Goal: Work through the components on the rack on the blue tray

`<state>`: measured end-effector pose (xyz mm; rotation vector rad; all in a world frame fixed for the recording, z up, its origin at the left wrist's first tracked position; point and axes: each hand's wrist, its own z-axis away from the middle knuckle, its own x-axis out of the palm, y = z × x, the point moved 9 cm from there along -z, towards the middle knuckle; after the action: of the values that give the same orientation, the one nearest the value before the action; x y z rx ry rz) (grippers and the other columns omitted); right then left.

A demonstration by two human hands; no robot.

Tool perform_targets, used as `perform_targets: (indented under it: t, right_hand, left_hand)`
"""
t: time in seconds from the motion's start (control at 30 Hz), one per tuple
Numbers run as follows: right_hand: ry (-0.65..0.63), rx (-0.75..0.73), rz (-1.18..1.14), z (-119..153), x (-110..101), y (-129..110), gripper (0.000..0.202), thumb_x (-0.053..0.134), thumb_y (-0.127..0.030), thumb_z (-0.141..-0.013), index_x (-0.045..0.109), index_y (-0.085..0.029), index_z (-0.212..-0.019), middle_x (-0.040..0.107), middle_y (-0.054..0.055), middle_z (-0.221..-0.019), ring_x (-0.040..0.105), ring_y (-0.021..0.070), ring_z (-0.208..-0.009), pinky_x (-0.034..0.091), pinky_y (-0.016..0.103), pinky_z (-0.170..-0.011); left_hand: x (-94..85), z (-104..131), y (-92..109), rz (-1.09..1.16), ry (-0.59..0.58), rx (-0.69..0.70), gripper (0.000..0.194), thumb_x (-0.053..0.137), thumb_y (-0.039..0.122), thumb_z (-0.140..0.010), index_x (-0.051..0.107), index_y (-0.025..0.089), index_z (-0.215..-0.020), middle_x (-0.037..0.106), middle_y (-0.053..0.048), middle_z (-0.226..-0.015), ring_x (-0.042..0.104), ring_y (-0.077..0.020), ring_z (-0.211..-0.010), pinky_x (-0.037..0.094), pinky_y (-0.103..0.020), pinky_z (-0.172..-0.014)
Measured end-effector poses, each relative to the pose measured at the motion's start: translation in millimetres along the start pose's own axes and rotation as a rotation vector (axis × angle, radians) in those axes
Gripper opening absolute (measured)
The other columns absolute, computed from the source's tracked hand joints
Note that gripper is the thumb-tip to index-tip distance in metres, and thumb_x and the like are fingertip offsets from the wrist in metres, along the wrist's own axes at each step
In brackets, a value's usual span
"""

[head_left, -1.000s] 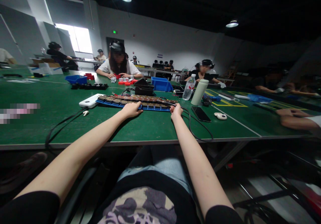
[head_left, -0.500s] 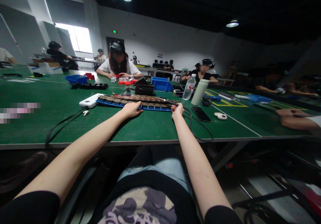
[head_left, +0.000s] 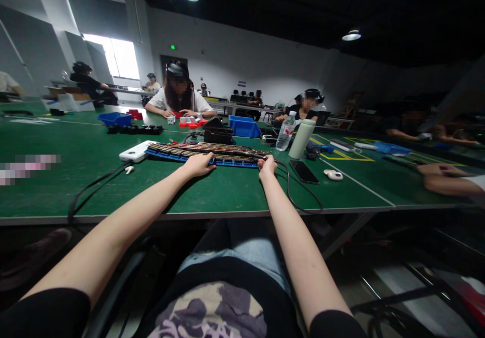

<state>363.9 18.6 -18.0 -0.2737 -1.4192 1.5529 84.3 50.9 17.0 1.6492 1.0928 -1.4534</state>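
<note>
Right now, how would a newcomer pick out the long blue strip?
On the green table, find the white device left of the left hand. From it, the long blue strip runs toward the right hand. Unlike the blue bins behind, it is low, narrow and laden with thin wire-like lengths.

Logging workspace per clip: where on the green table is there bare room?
Bare green tabletop lies between the forearms, nearer than the blue rack; another patch is left of the black cable by the earbud. Crowded: beyond the rack (black box, blue bin) and right of it (water bottle, pale-green flask, smartphone).
</note>
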Motion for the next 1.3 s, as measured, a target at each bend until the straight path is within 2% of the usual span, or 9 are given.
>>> perform_targets:
  t: [0.4,0.63,0.87,1.3]
  right_hand:
    - [0.004,-0.006,0.007,-1.1,-0.6,0.0,0.023,0.055,-0.017,-0.1,0.053,-0.021,-0.076,0.054,-0.007,-0.047,0.045,0.0061,-0.038,0.043,0.011,-0.042]
    - [0.001,-0.005,0.007,-3.0,-0.2,1.5,0.025,0.055,-0.016,-0.1,0.053,-0.02,-0.076,0.053,-0.007,-0.048,0.044,0.0056,-0.038,0.043,0.011,-0.042]
    - [0.003,0.001,0.005,-4.2,0.2,2.0,0.023,0.054,-0.016,-0.1,0.053,-0.02,-0.077,0.053,-0.007,-0.048,0.043,0.0056,-0.037,0.042,0.011,-0.042]
    - [0.004,0.009,0.028,1.7,-0.9,-0.1,0.029,0.055,-0.017,-0.102,0.051,-0.021,-0.073,0.053,-0.006,-0.047,0.043,0.0051,-0.039,0.043,0.01,-0.044]
  left_hand:
    - [-0.7,0.1,0.4,-0.012,0.01,0.0,0.053,0.054,0.045,-0.108,0.051,0.021,-0.155,0.08,-0.016,-0.13,0.075,-0.0331,-0.125,0.055,-0.037,-0.098]
    - [1.3,-1.5,-1.9,0.012,0.02,0.002,0.051,0.055,0.046,-0.108,0.053,0.023,-0.153,0.081,-0.012,-0.123,0.076,-0.0313,-0.12,0.055,-0.035,-0.097]
    - [1.0,-1.2,-0.9,-0.002,0.009,-0.002,0.052,0.054,0.045,-0.109,0.052,0.021,-0.154,0.08,-0.013,-0.124,0.076,-0.0317,-0.121,0.054,-0.035,-0.097]
    - [0.4,-1.4,-1.3,0.012,0.011,-0.006,0.053,0.055,0.045,-0.108,0.052,0.022,-0.155,0.081,-0.014,-0.125,0.076,-0.033,-0.123,0.056,-0.037,-0.098]
